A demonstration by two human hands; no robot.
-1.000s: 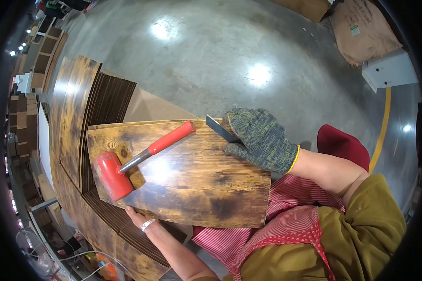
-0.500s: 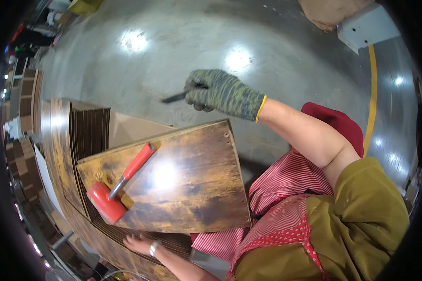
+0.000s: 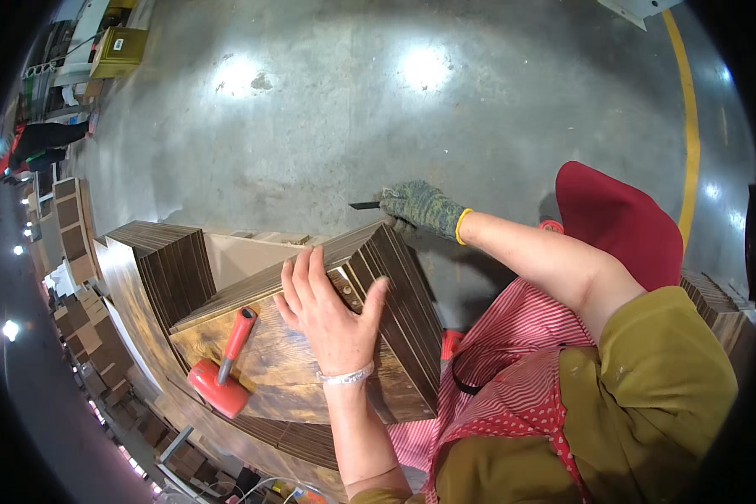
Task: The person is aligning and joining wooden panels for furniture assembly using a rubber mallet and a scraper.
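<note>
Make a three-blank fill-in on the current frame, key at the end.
1. The right hand, holding a dark flat tool, wears a glove whose cuff edge is ____.
2. In the picture, the mallet lies to the ____ of the left hand.
3. The mallet's head and grip are both ____.

Missing words: yellow; left; red.

Mallet (image 3: 218, 390) is showing red with a grey neck (image 3: 225, 370), top board (image 3: 281, 378) is wearing amber wood grain blotched dark brown, right-hand glove (image 3: 424, 206) is mottling green-grey above a yellow cuff (image 3: 464, 227), flat tool (image 3: 364, 205) is reading black, apron (image 3: 521, 336) is striping red and white, shirt (image 3: 647, 403) is staying plain olive.
</note>
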